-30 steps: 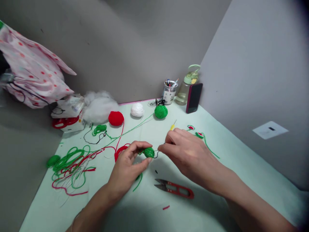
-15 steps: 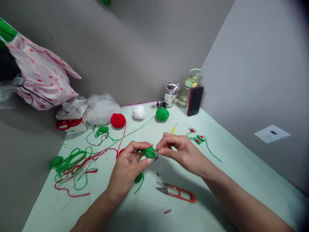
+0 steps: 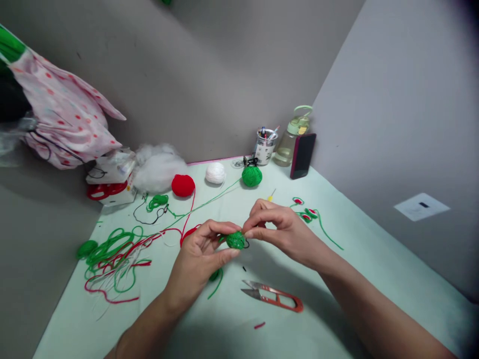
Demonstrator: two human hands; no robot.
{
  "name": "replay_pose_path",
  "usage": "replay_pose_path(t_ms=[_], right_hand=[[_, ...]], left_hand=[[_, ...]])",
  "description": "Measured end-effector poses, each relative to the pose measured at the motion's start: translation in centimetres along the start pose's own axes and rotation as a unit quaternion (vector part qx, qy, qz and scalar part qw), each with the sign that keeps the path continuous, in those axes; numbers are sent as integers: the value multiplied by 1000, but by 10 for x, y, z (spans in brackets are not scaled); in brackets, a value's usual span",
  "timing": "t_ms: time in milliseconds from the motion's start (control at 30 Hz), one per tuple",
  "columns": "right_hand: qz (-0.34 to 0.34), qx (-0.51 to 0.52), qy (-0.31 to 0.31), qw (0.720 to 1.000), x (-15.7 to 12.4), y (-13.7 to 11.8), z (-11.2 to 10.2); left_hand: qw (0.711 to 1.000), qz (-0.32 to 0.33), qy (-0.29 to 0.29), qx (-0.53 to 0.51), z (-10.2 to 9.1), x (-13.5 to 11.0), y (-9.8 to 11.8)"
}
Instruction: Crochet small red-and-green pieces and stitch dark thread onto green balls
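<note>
Both hands work close together above the table (image 3: 202, 329). Left hand (image 3: 200, 249): thumb and fingers are clamped on a small green crocheted piece (image 3: 235, 240), which is held clear of the table, between the two hands. Right hand (image 3: 279, 228): thumb and forefinger meet at the right edge of the piece; whether they pinch a needle or only thread cannot be determined at this size. A black thread (image 3: 247, 244) curves out from the same edge, just below the right fingertips.

Thread snips (image 3: 275, 296) with an orange-red handle lie below the hands, blades parted and pointing left. A short red scrap (image 3: 259, 325) lies nearer the person. Beyond the right hand is a yellow-handled tool (image 3: 271, 197), partly covered by that hand; to its right are small red-and-green pieces (image 3: 309, 215) with a green tail.

Toward the rear stand a red yarn ball (image 3: 183, 186), a white yarn ball (image 3: 215, 173) and a green yarn ball (image 3: 252, 176). Tangled strands (image 3: 116, 264) occupy the left side.
</note>
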State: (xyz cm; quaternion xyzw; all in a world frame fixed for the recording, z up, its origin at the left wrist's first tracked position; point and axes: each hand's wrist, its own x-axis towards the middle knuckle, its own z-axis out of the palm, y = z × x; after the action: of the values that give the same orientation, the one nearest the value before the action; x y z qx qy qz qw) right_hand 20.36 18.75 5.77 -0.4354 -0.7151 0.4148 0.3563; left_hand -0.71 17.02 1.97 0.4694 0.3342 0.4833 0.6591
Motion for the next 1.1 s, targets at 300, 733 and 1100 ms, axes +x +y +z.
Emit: replay_pose_path(t_ms=[300, 733, 1100], right_hand=[[13, -162, 30, 986, -9, -8, 10], [-99, -120, -60, 986, -6, -1, -7], [-67, 20, -108, 992, 0, 13, -17]], left_hand=[[996, 1, 63, 64, 13, -1, 1], [1000, -17, 16, 5, 3, 0, -3], [999, -21, 3, -24, 3, 0, -2]])
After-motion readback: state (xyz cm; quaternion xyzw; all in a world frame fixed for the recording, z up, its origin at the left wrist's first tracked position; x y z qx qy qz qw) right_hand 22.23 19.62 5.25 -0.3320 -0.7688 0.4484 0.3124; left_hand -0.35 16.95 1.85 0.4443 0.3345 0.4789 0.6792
